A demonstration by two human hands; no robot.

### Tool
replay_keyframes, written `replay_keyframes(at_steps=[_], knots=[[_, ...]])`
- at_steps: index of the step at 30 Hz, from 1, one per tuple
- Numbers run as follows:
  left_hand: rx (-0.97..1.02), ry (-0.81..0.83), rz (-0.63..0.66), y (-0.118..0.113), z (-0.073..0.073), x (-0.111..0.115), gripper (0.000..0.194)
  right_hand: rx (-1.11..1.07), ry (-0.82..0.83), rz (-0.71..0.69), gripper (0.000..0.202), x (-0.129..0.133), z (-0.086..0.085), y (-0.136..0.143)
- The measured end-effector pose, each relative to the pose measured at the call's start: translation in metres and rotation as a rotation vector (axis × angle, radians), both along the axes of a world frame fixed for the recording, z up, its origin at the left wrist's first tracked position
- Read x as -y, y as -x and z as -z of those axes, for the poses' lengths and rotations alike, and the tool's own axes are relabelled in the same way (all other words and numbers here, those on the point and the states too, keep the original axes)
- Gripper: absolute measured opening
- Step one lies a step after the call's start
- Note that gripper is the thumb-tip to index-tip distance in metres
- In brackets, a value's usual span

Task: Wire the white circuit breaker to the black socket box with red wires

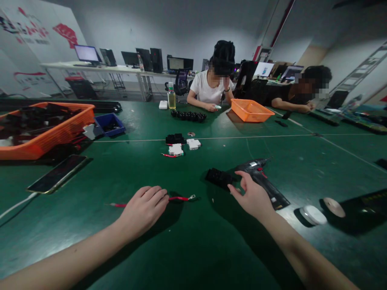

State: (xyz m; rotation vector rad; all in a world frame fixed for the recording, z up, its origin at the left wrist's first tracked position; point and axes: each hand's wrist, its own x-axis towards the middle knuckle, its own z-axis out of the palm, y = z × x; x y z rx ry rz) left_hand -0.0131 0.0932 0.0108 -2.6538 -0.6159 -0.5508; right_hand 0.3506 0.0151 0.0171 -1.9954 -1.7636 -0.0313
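Observation:
My left hand [146,207] is closed over a red cable [179,198], palm down on the green table. One end of the cable, with a metal ring terminal [192,197], sticks out to the right; the other shows to the left of the hand. My right hand [252,195] has thumb and index finger apart at the right end of a black plastic block [218,177]; whether they touch it I cannot tell. Just behind that hand lies a black cordless screwdriver [256,169]. Further off are white modules [175,150] beside another black block [174,139].
An orange basket [60,139] of black parts, a blue bin [109,124] and a phone [57,174] on a cable are at left. A white round lid [313,214] lies at right. Across the table, two people sit near an orange basket [252,110] and a bottle [171,96].

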Motion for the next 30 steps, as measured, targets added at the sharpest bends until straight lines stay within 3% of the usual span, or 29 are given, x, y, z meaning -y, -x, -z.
replay_keyframes(at_steps=[5, 13, 19, 23, 26, 30], knots=[[0.02, 0.004, -0.015, 0.002, 0.0, -0.008, 0.024, 0.036, 0.165, -0.001, 0.055, -0.014, 0.009, -0.011], [0.021, -0.014, -0.019, 0.005, 0.005, -0.014, 0.024, 0.018, 0.147, -0.148, 0.048, -0.011, 0.012, -0.013], [0.004, 0.001, -0.017, 0.008, 0.006, -0.014, 0.024, 0.009, 0.186, -0.076, 0.039, -0.011, 0.01, -0.009], [0.016, 0.008, -0.012, 0.007, 0.004, -0.013, 0.023, -0.17, 0.186, -0.093, 0.028, -0.007, 0.006, -0.005], [0.016, 0.001, -0.012, 0.005, 0.004, -0.012, 0.023, -0.27, 0.206, -0.089, 0.035, -0.003, 0.003, 0.0], [-0.01, -0.018, 0.012, 0.004, 0.005, -0.011, 0.023, -0.208, 0.205, 0.003, 0.038, -0.003, 0.004, 0.002]])
